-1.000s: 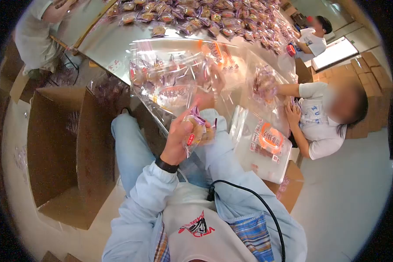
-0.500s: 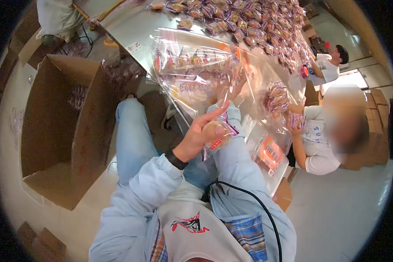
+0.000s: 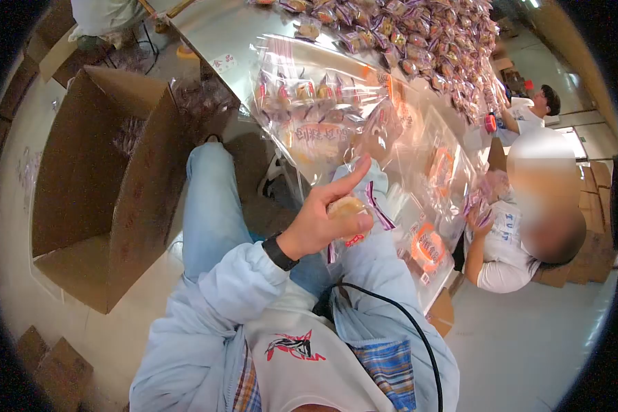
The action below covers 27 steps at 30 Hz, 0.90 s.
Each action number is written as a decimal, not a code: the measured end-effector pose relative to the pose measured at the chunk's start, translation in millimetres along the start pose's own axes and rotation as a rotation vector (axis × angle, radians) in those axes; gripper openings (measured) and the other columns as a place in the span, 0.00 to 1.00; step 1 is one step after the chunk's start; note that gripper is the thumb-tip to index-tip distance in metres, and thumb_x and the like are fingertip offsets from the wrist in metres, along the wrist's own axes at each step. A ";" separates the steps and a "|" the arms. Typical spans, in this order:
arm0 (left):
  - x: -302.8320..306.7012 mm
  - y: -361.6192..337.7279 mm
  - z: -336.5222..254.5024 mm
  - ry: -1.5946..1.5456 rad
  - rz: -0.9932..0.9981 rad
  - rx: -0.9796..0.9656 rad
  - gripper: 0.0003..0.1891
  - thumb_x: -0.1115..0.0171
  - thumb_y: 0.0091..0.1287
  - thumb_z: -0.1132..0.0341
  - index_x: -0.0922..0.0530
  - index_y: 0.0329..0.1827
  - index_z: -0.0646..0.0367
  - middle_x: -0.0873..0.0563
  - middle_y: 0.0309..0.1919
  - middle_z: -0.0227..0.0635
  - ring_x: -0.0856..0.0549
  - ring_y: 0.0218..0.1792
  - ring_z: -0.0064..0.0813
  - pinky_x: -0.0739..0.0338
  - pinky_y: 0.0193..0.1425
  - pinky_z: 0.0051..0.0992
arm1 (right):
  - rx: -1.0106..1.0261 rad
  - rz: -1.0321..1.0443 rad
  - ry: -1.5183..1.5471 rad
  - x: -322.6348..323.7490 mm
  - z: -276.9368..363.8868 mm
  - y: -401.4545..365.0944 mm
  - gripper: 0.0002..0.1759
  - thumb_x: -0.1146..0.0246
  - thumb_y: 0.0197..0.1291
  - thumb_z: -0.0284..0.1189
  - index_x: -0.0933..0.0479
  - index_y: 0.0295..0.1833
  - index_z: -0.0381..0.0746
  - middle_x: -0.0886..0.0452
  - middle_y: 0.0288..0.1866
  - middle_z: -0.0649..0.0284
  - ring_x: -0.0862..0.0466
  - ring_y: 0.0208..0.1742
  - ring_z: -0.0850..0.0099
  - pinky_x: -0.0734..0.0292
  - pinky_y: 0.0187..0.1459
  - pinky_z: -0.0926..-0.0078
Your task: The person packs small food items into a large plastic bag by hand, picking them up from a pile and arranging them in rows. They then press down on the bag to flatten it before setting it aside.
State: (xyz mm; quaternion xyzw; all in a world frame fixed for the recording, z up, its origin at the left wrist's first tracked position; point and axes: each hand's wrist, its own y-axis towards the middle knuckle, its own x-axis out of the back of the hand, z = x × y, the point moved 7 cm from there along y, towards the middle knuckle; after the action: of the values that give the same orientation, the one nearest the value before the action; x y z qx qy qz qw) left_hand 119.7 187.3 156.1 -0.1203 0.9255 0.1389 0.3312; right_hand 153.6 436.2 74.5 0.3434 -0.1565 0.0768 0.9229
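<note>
My left hand [image 3: 323, 220], with a black band at the wrist, is closed around a small round wrapped pastry [image 3: 347, 209]. Its clear wrapper has purple edging, and one finger points up and away. My right hand [image 3: 380, 134] is seen through shiny clear plastic at the large printed bag [image 3: 316, 141], so its fingers are hard to make out. Inside that bag, wrapped pastries [image 3: 305, 89] lie in a row. The bag rests on the metal table, just beyond my left hand.
Many wrapped pastries [image 3: 419, 41] are heaped across the far side of the metal table [image 3: 206, 34]. Flat printed bags [image 3: 429, 244] lie at right. An open cardboard box [image 3: 144, 206] stands on the floor at left. A co-worker [image 3: 498, 226] handles wrapped packs at right; another person [image 3: 529, 110] is beyond.
The view has shifted slightly. My left hand has turned a little, still holding the pastry. The co-worker's hands have drawn back from the bags toward their body, holding a pack.
</note>
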 end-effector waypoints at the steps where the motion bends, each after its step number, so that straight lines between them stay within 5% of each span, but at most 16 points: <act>1: -0.4 -1.2 1.0 0.026 -0.005 -0.007 0.47 0.24 0.65 0.61 0.41 0.84 0.64 0.41 0.85 0.42 0.40 0.79 0.25 0.45 0.80 0.26 | 0.031 0.020 -0.062 0.5 2.9 0.5 0.23 0.40 0.75 0.27 0.30 0.73 0.41 0.30 0.74 0.56 0.22 0.68 0.57 0.19 0.65 0.61; 5: -1.2 -1.8 12.6 0.134 -0.010 -0.032 0.51 0.24 0.65 0.51 0.42 0.85 0.62 0.32 0.80 0.33 0.23 0.54 0.14 0.28 0.61 0.18 | 0.135 0.079 -0.300 0.5 13.3 5.1 0.23 0.40 0.75 0.29 0.30 0.73 0.42 0.30 0.74 0.56 0.22 0.67 0.56 0.18 0.64 0.61; 7: -2.0 -5.7 19.1 0.083 -0.010 0.027 0.50 0.24 0.65 0.53 0.43 0.85 0.61 0.30 0.79 0.34 0.22 0.49 0.13 0.27 0.57 0.18 | 0.179 0.102 -0.409 -0.6 17.8 6.1 0.23 0.40 0.75 0.29 0.30 0.73 0.42 0.30 0.74 0.56 0.22 0.67 0.56 0.18 0.64 0.61; 12: -6.1 -3.4 13.6 0.102 -0.008 0.019 0.52 0.23 0.65 0.57 0.46 0.86 0.61 0.28 0.77 0.34 0.22 0.47 0.13 0.26 0.56 0.19 | 0.259 0.182 -0.663 -4.7 21.8 5.0 0.24 0.39 0.75 0.31 0.30 0.73 0.42 0.29 0.74 0.56 0.21 0.66 0.55 0.18 0.63 0.61; 18: -11.3 0.2 20.2 0.061 0.028 0.112 0.48 0.24 0.66 0.56 0.41 0.85 0.61 0.25 0.77 0.39 0.20 0.56 0.16 0.24 0.62 0.24 | 0.293 0.264 -0.901 -16.1 15.7 27.5 0.24 0.39 0.75 0.33 0.30 0.73 0.42 0.29 0.74 0.55 0.21 0.66 0.54 0.17 0.62 0.60; 25: -74.0 -16.4 -37.8 1.113 0.292 -0.209 0.39 0.22 0.57 0.56 0.23 0.72 0.60 0.19 0.70 0.45 0.16 0.43 0.31 0.25 0.47 0.35 | 0.334 0.391 -0.874 -21.1 24.0 44.0 0.29 0.33 0.70 0.35 0.30 0.73 0.39 0.27 0.71 0.50 0.21 0.63 0.50 0.18 0.60 0.59; 27: -77.2 -15.1 -46.4 1.417 0.167 -0.237 0.33 0.23 0.51 0.56 0.19 0.62 0.57 0.28 0.77 0.47 0.18 0.41 0.35 0.29 0.43 0.38 | 0.354 0.421 -0.876 -21.0 19.4 47.2 0.30 0.32 0.69 0.35 0.30 0.73 0.38 0.26 0.69 0.48 0.20 0.63 0.49 0.19 0.60 0.59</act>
State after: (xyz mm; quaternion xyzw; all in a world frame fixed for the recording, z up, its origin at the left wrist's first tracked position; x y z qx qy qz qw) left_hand 155.5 167.7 237.7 -0.1454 0.9027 0.1517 -0.3754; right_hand 117.6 458.2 110.0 0.4553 -0.5786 0.1351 0.6631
